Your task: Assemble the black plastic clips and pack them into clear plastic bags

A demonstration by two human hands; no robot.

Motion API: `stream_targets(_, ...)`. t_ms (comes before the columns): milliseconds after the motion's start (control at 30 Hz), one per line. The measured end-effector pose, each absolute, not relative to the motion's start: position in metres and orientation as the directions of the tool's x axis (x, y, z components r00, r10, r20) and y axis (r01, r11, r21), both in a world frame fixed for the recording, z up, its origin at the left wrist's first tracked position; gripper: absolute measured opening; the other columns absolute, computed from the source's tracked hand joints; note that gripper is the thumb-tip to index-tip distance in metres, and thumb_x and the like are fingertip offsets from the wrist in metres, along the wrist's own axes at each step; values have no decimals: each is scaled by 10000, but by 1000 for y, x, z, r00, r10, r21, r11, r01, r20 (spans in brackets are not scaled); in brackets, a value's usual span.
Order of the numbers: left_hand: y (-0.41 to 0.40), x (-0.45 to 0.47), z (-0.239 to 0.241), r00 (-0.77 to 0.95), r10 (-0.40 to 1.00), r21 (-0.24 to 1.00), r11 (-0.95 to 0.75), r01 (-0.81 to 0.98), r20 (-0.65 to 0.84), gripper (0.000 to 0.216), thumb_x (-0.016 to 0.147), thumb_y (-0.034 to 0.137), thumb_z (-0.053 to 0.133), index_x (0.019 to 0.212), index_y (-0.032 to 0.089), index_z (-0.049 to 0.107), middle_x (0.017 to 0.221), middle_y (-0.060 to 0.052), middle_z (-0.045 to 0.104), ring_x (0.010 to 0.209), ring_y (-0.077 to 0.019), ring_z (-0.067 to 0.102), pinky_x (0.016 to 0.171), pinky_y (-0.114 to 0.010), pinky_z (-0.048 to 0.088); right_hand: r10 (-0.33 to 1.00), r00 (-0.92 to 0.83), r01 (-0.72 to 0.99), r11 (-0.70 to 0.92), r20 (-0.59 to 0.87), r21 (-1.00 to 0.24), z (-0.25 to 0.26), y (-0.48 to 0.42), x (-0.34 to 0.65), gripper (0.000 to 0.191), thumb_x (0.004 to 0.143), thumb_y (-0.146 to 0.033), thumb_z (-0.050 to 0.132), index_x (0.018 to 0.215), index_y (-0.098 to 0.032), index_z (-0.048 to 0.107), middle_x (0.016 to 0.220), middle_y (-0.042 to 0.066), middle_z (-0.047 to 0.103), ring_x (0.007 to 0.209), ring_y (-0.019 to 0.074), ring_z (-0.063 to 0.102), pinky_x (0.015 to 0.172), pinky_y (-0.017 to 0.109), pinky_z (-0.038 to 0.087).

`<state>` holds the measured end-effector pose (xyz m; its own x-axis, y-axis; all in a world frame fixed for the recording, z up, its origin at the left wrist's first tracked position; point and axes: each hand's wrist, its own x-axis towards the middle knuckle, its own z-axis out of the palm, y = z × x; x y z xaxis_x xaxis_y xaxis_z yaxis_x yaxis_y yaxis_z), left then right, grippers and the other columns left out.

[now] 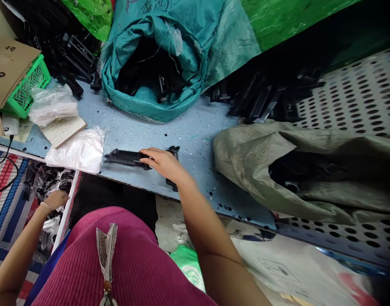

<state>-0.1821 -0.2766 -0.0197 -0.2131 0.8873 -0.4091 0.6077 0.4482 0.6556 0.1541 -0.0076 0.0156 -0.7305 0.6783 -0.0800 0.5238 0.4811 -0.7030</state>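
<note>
My right hand (161,161) is closed on one end of a long black plastic bracket-like part (126,157), just over the front of the blue speckled table (195,127). A second black part (172,184) lies under my right wrist, partly covered by it. Low at the left, my left hand (56,199) reaches down among black parts in clear bags (51,176). Its fingers look curled, and whatever they may hold is hidden. Left of the held part lies a stack of clear plastic bags (78,151).
A teal sack (143,111) of black parts stands open at the back. To the right lies a grey-green sack (246,157), with more black parts (261,100) behind it. At the left are a green basket (25,87), a cardboard box (6,68) and a striped bag (9,216).
</note>
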Motion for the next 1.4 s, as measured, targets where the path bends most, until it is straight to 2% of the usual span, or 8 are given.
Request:
stream_targets(100,-226,-167,-10,-244,960,673,270,689,-136,240,951,405,613,943,207,748,948,-81,746,921,-247,705,872,-367,557,766,-625,326,79,-152,-942,4,-29,129,308,884,-413,668,1082,-191,747,960,60,761,874,235,700,819,366,536)
stream_targets(200,-172,-142,-3,-286,945,604,135,785,161,208,908,341,648,972,173,753,1110,-162,709,1062,-299,652,976,-444,514,768,-585,48,-288,-261,-956,-2,-49,101,374,822,-495,735,1044,-195,743,841,35,752,815,221,720,787,352,550)
stream_targets(333,-137,-148,1,-392,919,763,218,609,51,199,823,332,729,716,175,669,811,-77,661,776,-209,620,751,-349,520,749,-574,-164,-500,-330,-850,1,-59,81,410,754,-526,829,982,-199,735,801,37,752,825,235,751,742,336,567)
stream_targets(500,-145,-179,10,-372,898,909,338,243,-234,335,751,492,749,723,165,684,662,-16,642,596,-139,539,571,-267,405,698,-652,-302,-598,-297,-743,15,-57,57,368,753,-506,848,870,-178,731,833,67,770,908,254,767,768,335,605)
stream_targets(833,-151,-159,9,-521,839,980,196,22,-157,385,721,360,762,878,226,437,766,10,668,633,-128,658,632,-270,528,629,-739,-358,-670,-242,-651,15,-58,7,273,719,-376,889,814,-194,709,794,39,753,1035,270,750,878,376,633)
stream_targets(1167,-152,-159,14,-422,904,865,268,424,-74,230,818,248,699,963,210,524,799,10,691,729,-150,675,702,-285,506,637,-693,-282,-669,-336,-687,-7,-53,-2,271,734,-393,862,816,-178,718,785,31,748,846,188,728,830,323,606)
stream_targets(1300,-162,-169,37,-429,898,845,153,513,98,137,869,263,661,959,202,577,859,-16,699,807,-165,689,747,-298,529,642,-660,-268,-686,-389,-677,-23,-55,-6,276,741,-395,856,841,-170,731,823,35,751,758,143,696,713,247,585)
stream_targets(1400,-165,-177,50,-297,926,707,48,705,233,159,918,205,535,951,195,689,943,-54,706,910,-183,672,844,-330,540,637,-662,-267,-693,-395,-670,-24,-56,-6,257,760,-387,845,835,-171,728,812,38,741,754,140,691,689,232,579)
